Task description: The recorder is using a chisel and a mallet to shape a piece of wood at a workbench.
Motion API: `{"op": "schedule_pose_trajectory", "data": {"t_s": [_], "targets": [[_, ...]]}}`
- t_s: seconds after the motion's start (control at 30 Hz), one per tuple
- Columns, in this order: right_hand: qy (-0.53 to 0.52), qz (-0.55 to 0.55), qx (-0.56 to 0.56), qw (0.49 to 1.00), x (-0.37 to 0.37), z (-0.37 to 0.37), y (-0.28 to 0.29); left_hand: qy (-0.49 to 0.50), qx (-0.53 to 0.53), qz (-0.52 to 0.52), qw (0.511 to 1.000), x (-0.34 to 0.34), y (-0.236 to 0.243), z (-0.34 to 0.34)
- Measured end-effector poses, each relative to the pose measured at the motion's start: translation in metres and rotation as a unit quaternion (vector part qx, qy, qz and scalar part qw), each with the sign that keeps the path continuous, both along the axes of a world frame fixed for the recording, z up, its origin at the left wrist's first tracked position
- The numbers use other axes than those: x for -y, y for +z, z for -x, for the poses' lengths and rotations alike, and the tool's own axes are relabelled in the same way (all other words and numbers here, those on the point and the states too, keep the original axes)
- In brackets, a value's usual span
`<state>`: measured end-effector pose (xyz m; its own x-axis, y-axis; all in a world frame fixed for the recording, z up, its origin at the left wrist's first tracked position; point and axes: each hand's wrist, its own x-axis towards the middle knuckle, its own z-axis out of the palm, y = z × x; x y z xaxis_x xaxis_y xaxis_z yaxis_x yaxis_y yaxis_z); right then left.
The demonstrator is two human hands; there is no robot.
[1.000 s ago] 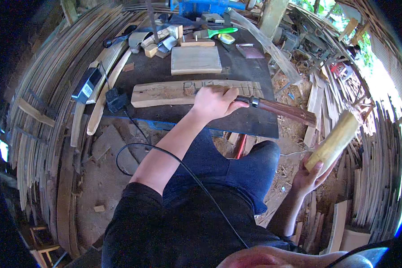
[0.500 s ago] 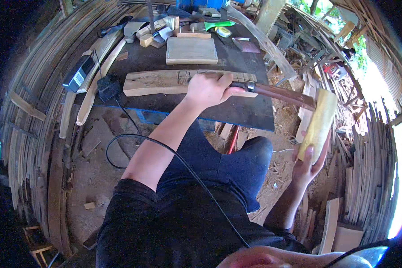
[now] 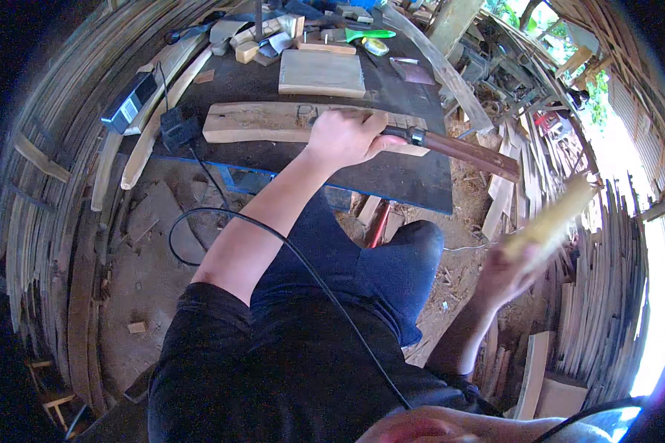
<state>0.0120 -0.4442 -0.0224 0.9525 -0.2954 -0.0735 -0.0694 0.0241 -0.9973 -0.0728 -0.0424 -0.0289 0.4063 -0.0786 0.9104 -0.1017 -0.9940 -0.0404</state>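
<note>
My left hand (image 3: 346,136) is closed round a chisel whose long dark wooden handle (image 3: 469,151) points right and whose tip is hidden at a pale plank (image 3: 247,122) with carved markings. The plank lies crosswise on the dark bench (image 3: 414,181). Low on the right, my right hand (image 3: 504,273) grips a pale yellow wooden billet (image 3: 558,214), blurred by motion and apart from the handle's end. A flat wooden board (image 3: 321,70) lies beyond the plank.
A black adapter (image 3: 179,129) with cable and a black box (image 3: 129,103) sit at left on long slats. Wood blocks (image 3: 245,52), a green-handled brush (image 3: 369,34) and a tape measure (image 3: 375,46) lie at the back. Stacked strips (image 3: 52,244) line both sides.
The billet came up to the chisel handle's end half a second ago and has since swung away to the right, tilting. My left hand still grips the chisel on the plank.
</note>
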Motion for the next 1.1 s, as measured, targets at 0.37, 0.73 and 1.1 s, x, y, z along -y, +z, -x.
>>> {"op": "schedule_pose_trajectory", "data": {"t_s": [0.37,0.73,1.1], "targets": [[0.258,-0.030,0.272,0.926,-0.085,0.090,0.031,0.007,-0.016,-0.007,1.000,-0.005,0.002,0.010],[0.143,-0.139,0.344,0.918,-0.056,0.074,0.018,-0.051,0.006,-0.010,0.999,0.003,-0.006,0.004],[0.077,-0.110,0.386,0.913,-0.077,0.080,0.027,-0.054,-0.033,-0.008,0.998,0.003,-0.004,0.008]]}}
